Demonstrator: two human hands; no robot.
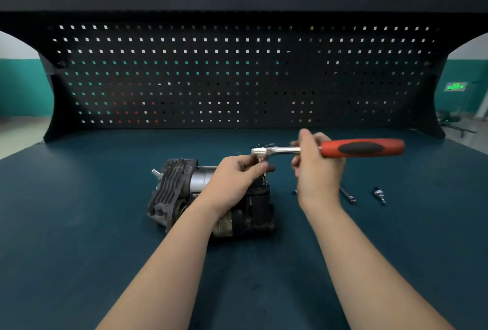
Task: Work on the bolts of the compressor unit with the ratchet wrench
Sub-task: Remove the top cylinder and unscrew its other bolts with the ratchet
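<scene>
The compressor [211, 197] lies on its side on the bench [79, 224], finned end to the left, likely so its bolts face up within reach. The left hand [235, 179] pinches the socket end under the wrench [317, 149] head, seemingly to steady or seat it above the unit. The right hand [315, 168] curls round the steel shank just short of the red grip, keeping the tool level; two loose bits [380, 195] lie to the right.
</scene>
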